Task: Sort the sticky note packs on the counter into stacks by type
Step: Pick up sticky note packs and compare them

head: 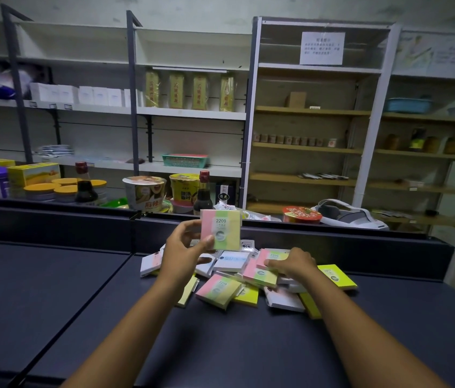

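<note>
The left hand [184,245] holds a tricolour pack [220,229] upright above the pile [248,275], thumb pressed on its lower front edge; the other fingers curl behind it and are hidden. The pack's label reads 2209; the smaller print below is too blurred to read.

The right hand [295,264] lies on the pile, fingers curled around the near edge of a second pack [269,257] of the same pink, green and yellow. Its fingertips are covered by the hand's back, so the grip is probably a pinch, though I cannot tell for sure.

The pile sits unsorted on the dark counter [81,303]: tricolour, yellow [335,277] and white packs [232,260] overlap, several half buried, so no count is possible. Both forearms run off the bottom edge. The shelves [192,114] behind are dim and soft.
</note>
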Tool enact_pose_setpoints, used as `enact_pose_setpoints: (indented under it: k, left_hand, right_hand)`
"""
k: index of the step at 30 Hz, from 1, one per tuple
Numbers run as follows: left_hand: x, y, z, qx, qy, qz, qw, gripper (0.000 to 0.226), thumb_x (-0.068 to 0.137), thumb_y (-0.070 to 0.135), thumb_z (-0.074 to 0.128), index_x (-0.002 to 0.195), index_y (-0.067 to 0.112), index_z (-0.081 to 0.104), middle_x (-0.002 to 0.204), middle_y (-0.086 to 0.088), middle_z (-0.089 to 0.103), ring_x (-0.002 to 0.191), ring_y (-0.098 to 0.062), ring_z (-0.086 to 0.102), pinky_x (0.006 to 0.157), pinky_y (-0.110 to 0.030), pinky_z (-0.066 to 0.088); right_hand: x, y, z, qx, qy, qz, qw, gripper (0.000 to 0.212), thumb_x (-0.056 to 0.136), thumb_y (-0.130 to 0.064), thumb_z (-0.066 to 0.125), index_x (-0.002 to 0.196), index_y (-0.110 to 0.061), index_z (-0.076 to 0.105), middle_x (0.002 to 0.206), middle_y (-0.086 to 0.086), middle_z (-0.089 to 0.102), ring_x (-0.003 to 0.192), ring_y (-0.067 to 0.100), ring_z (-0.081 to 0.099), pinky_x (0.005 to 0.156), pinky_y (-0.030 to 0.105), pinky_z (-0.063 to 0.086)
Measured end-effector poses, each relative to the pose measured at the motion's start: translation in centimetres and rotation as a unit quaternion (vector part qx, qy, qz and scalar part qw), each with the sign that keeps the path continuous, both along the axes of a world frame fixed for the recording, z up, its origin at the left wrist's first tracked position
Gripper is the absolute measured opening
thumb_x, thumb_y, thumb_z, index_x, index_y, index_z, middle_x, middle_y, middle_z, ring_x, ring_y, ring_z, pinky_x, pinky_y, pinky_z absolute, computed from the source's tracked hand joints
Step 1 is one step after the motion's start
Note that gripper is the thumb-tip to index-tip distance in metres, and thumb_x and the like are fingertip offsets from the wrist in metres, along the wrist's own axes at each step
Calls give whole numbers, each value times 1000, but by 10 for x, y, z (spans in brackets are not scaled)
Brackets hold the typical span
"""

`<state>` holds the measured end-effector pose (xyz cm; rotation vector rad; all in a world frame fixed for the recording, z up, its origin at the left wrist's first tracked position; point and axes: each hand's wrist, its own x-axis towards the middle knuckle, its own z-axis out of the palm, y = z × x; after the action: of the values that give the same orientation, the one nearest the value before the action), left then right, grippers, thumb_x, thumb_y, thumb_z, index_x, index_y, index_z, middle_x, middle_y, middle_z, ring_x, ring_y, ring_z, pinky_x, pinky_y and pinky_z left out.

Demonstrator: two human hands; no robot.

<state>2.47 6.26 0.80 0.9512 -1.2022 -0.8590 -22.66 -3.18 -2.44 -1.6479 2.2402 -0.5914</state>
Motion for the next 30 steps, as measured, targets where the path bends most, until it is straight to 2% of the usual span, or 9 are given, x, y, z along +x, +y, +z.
enact_pose_setpoints:
  k: [2,6,9,12,15,18,22,26,30]
  left_hand:
    - [0,0,-2,1,3,2,1000,32,89,10,70,119,15,58,105,-6,72,79,-19,75,66,-32,61]
    - [-2,-1,-2,1,0,2,1000,31,89,11,70,118,18,58,106,-6,72,81,-18,74,64,-29,60]
    - [-2,1,-1,1,8,4,1000,30,89,10,70,116,19,59,106,-6,72,81,-18,74,67,-32,61]
    - [0,7,-1,1,18,6,1000,30,90,11,69,116,20,59,105,-6,73,81,-18,74,66,-32,61]
    - [3,18,-6,-2,47,10,999,27,89,12,70,112,22,60,103,-5,74,80,-19,75,63,-31,61]
    - [10,37,-12,-13,81,27,996,27,87,12,72,108,25,61,101,-5,74,78,-20,75,61,-29,61]
    - [34,71,-24,-53,99,77,991,28,87,13,72,108,29,63,101,-1,75,85,-20,75,61,-26,60]
    - [68,107,-31,-68,107,108,986,31,86,15,72,111,32,64,99,-5,76,84,-21,75,62,-24,59]
    - [102,143,-26,-84,95,124,984,34,85,15,73,111,35,62,95,-3,77,83,-19,75,62,-23,60]
  right_hand:
    - [-2,0,1,9,-12,2,1000,80,70,-65,78,122,-9,57,137,14,55,126,32,50,99,42,50]
    - [-2,4,3,-27,-54,8,998,96,66,-55,86,136,-8,40,141,14,51,129,33,48,102,45,48]
    - [-1,12,3,-103,-124,37,986,76,67,-36,91,117,-16,39,118,9,62,106,27,61,89,45,56]
    - [4,24,4,-160,-193,55,966,60,74,-17,86,111,-21,39,105,4,65,93,22,66,82,46,59]
    - [16,41,4,-203,-279,66,936,54,81,-9,80,116,-25,42,101,7,67,85,18,67,77,44,60]
    - [33,69,7,-226,-363,91,899,53,85,-3,74,121,-26,43,103,10,70,86,21,70,73,42,61]
    - [53,115,12,-249,-449,123,849,54,89,3,66,125,-32,45,102,3,72,81,12,74,58,22,57]
    - [78,162,20,-262,-468,150,831,62,89,10,59,128,-36,45,107,0,69,91,10,73,68,27,61]
    - [115,206,17,-289,-448,176,828,65,90,6,61,132,-41,46,107,-5,69,92,0,70,66,19,58]
